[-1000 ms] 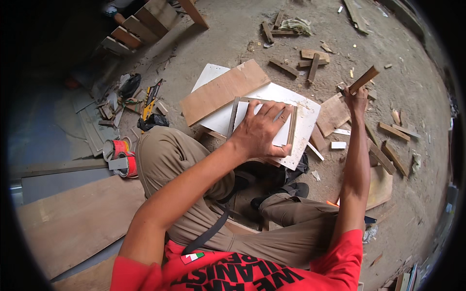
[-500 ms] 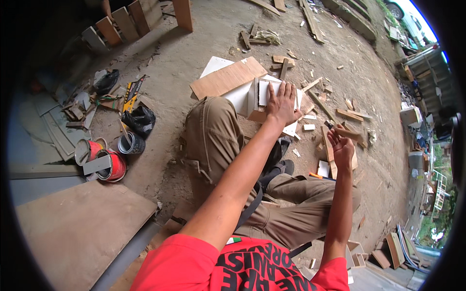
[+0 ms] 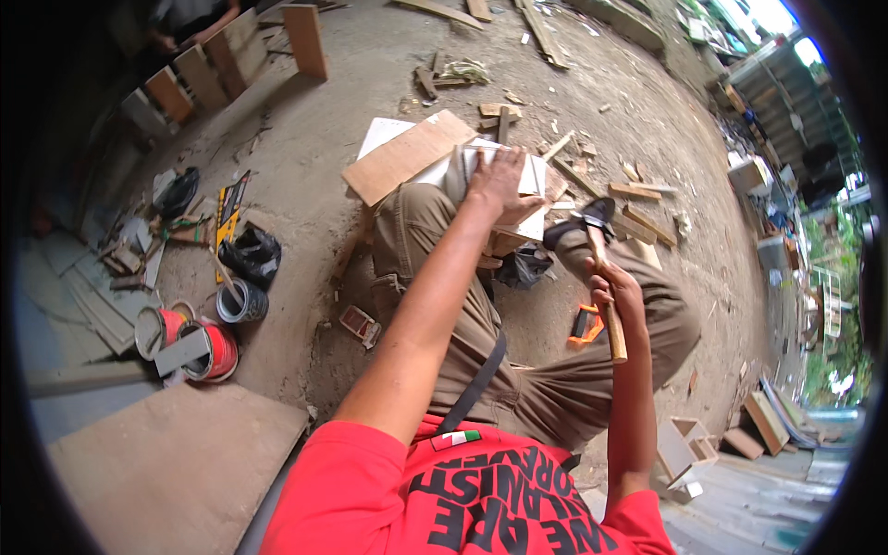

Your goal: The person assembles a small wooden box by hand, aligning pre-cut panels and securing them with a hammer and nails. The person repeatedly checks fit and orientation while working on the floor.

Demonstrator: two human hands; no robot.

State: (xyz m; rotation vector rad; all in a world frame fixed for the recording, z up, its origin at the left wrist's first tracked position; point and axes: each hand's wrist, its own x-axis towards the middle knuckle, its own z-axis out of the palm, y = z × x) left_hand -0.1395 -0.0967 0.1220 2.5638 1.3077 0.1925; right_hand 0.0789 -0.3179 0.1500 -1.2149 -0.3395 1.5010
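My left hand (image 3: 501, 190) lies with its fingers stretched over a small white-faced wooden box (image 3: 531, 176), thumb toward the right. The box stands beside my left knee; my hand covers part of it. Behind my left hand, a brown plywood strip (image 3: 407, 159) rests across a white board (image 3: 381, 135). My right hand (image 3: 617, 289) is closed round the wooden handle of a hammer (image 3: 614, 333), above my right leg. The hammer's dark head is up near my sandalled foot (image 3: 575, 228) and is hard to make out against it.
An orange-and-black tool handle (image 3: 585, 326) lies between my legs, and a red packet (image 3: 359, 324) by my left leg. Wood offcuts (image 3: 647, 222) litter the ground. Paint cans (image 3: 215, 351), a yellow saw (image 3: 229, 208) and a large board (image 3: 176, 453) are left. Another person (image 3: 190, 23) is far left.
My right hand has come left and nearer, now with the hammer upright before it. My right leg has bent up, its foot beside the box. The left hand stays on the box.
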